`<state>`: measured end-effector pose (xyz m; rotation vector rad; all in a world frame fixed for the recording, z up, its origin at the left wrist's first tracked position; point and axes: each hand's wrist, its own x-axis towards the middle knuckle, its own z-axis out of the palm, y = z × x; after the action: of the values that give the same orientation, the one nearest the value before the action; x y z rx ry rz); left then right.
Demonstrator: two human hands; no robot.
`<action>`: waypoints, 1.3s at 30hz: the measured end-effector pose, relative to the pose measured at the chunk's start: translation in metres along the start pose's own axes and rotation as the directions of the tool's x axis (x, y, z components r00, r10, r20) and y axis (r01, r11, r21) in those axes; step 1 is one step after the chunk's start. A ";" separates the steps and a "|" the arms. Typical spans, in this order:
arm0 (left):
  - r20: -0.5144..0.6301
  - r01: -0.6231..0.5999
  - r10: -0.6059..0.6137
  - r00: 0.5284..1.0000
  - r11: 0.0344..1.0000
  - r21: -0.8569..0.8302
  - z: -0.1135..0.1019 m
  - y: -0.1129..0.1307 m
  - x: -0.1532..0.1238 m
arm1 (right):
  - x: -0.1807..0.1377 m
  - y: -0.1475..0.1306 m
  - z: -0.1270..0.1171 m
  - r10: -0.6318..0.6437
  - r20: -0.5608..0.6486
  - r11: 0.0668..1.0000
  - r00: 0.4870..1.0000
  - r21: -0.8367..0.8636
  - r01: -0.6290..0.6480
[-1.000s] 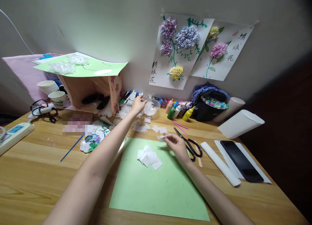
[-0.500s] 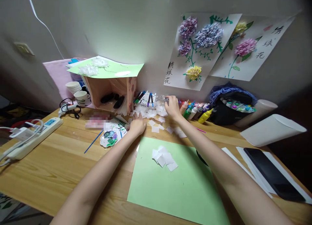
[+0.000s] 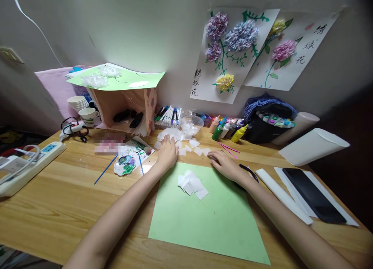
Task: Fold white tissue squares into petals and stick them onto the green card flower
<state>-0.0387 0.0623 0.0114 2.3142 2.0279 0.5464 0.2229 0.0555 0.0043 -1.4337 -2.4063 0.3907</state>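
Note:
My left hand [image 3: 168, 153] lies palm down with its fingers stretched out, at the near edge of a heap of small white paper pieces [image 3: 170, 134]. On the table near the top edge of a green paper sheet [image 3: 210, 222] rests my right hand [image 3: 225, 165]; its fingers are apart, and the tips are beside a loose white paper square [image 3: 206, 151]. Nothing shows in its grasp. A small pile of white squares [image 3: 192, 184] sits on the green sheet. Behind the heap stands a clear bowl [image 3: 196, 124] with white pieces in it.
Markers [image 3: 169, 115] and paint bottles [image 3: 239, 133] line the wall. To the left are a paint palette [image 3: 124, 165], a blue brush [image 3: 105, 170] and a power strip [image 3: 32, 170]. A black phone [image 3: 313, 195] and a white roll [image 3: 314, 146] lie right. Pink sticks [image 3: 229, 149] lie behind my right hand.
My right hand has come away from the clear bowl, back toward me and to the right, down to the table. My left hand stays by the paper heap. The view has shifted a little.

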 end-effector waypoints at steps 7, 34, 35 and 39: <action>-0.007 -0.147 0.150 0.989 0.955 -0.257 -0.013 0.008 -0.032 | 0.020 -0.025 0.029 -0.111 -0.038 0.985 0.993 0.129 0.115; 0.125 -0.417 0.573 0.810 0.713 -0.564 -0.015 0.025 -0.061 | -0.031 -0.044 0.027 0.202 0.031 0.312 0.979 0.945 -0.094; 0.111 -0.374 0.541 0.834 0.700 -0.608 -0.015 0.027 -0.062 | -0.031 -0.045 0.027 0.193 0.033 0.303 0.981 0.948 -0.091; 0.137 -0.148 0.414 0.900 0.586 -0.796 -0.016 0.034 -0.066 | -0.031 -0.049 0.027 0.121 -0.020 0.344 0.992 0.939 -0.023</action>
<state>-0.0172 -0.0096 0.0179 1.9695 0.9497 0.7992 0.1872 0.0033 -0.0057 -0.9019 -1.4419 1.4306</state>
